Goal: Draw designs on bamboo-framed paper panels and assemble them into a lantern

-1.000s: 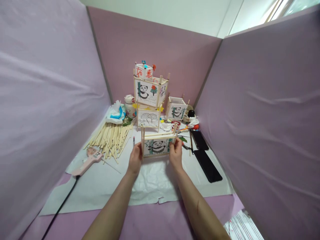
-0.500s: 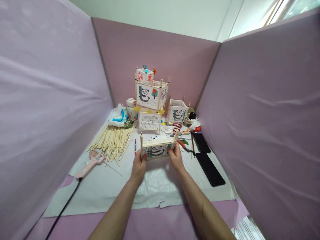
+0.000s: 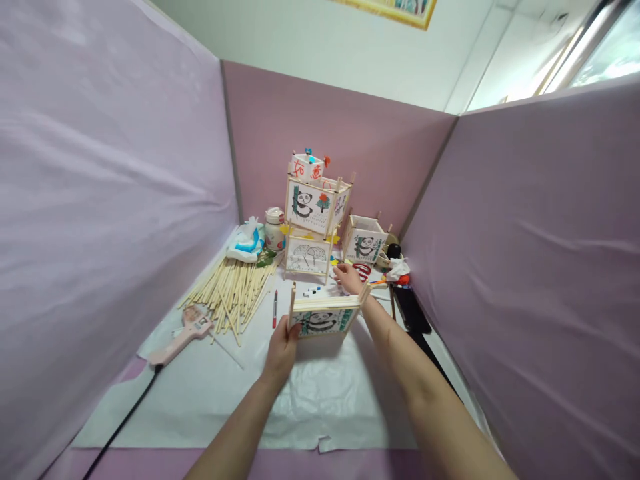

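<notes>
My left hand (image 3: 281, 347) grips the left end of a stick-framed paper lantern panel box (image 3: 323, 323), thumb on its front face. A panda and green bamboo are drawn on that face, and the box is held tilted above the table. Beyond it, my right hand (image 3: 349, 279) is stretched out to the spot in front of the stacked lantern. Its fingers are drawn together, and what lies in them, if anything, is hidden. Close to the right hand lie red-handled scissors (image 3: 362, 271). The stacked paper lantern (image 3: 309, 208) with panda and tree drawings stands just behind.
Many thin wooden sticks (image 3: 235, 293) lie at left, beside a pink glue gun (image 3: 183, 339) with a black cord. A marker (image 3: 275, 310), a wipes pack (image 3: 246, 241), a jar (image 3: 275, 229), another panda lantern (image 3: 366, 241) and a black phone (image 3: 413, 310) stand or lie around.
My right hand has let go of the panda box's right end and moved forward past it. My left hand still holds the box. The view has tilted upward.
</notes>
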`<state>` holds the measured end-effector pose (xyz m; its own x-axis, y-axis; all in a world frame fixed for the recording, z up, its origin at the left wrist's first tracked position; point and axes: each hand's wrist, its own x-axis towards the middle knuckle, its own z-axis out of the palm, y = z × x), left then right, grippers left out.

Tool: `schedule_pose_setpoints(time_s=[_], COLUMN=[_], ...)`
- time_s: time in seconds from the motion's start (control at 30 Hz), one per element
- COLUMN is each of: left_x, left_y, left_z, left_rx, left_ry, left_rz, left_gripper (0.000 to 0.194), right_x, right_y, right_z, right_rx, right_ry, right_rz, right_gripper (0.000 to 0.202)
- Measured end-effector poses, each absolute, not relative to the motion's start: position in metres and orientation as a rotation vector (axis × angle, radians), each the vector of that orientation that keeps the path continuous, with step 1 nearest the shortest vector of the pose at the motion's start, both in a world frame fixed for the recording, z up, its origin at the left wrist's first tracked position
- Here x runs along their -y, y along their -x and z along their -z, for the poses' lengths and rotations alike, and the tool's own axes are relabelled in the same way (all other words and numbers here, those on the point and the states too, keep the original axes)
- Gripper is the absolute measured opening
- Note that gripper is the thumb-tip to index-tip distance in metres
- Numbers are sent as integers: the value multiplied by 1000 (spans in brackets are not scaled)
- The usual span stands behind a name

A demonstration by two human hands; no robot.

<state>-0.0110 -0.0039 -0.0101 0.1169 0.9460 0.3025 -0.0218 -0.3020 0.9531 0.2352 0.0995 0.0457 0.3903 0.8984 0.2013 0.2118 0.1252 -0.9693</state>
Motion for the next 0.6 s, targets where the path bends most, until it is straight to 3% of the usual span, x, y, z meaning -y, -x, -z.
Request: schedule_pose_setpoints(time_s=[0.27,0.47,0.6], left_x=[4,2,-1], left_y=[10,9,9], left_z=[10,14,15], left_rx=[-949,-998,-999], left_ry=[-1467,-1437,-1435], left_rz=[-1337,-1351,-1358], left_gripper=[44,44,44], right_x=[-124,-88,-44], right_y=[-215,-243,-273], right_z=[-37,-30,-37], right_rx=[1247,1164,1080], right_ry=[1434,1483,1485], right_rz=[-491,-351,-236], right_gripper=[28,23,30])
